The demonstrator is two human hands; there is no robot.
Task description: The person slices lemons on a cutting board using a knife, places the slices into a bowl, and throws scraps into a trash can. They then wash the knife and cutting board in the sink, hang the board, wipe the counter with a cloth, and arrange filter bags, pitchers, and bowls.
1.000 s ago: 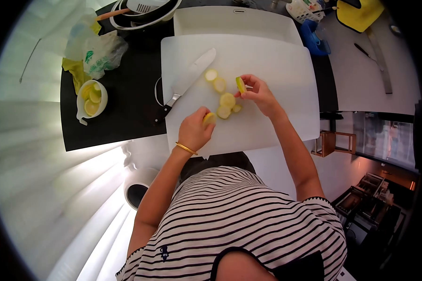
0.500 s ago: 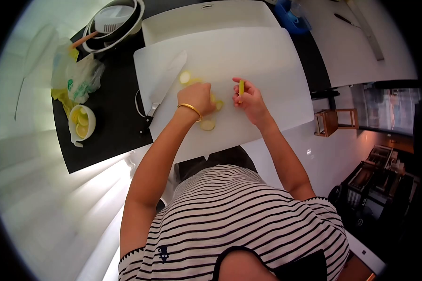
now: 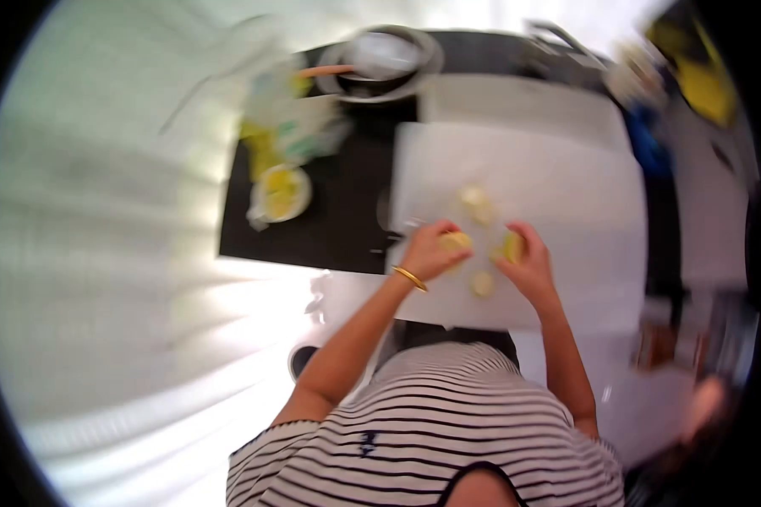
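Both hands are over the white cutting board [image 3: 592, 211], and the view is smeared by motion. My left hand [image 3: 429, 252], with a gold bangle at the wrist, is closed on yellow lemon slices [image 3: 456, 242]. A short gap to the right, my right hand [image 3: 533, 264] pinches another yellow lemon slice [image 3: 513, 246] between thumb and fingers. Pale cut pieces [image 3: 475, 203] lie on the board beyond my hands. One more round end piece [image 3: 482, 284] rests between my wrists, closer to my body. The knife is too blurred to make out.
On the dark counter [image 3: 355, 203] at left stands a white cup [image 3: 303, 208] of lemon slices. Behind it lie a crumpled plastic bag [image 3: 313, 135] and a pan [image 3: 427, 63] with a white utensil inside. A blue container [image 3: 648, 144] sits beyond the board's right side.
The camera view has swung left, so the board appears farther right. My left hand has turned from palm down to showing lemon slices in its fingers; both hands have come nearer the board's front edge.
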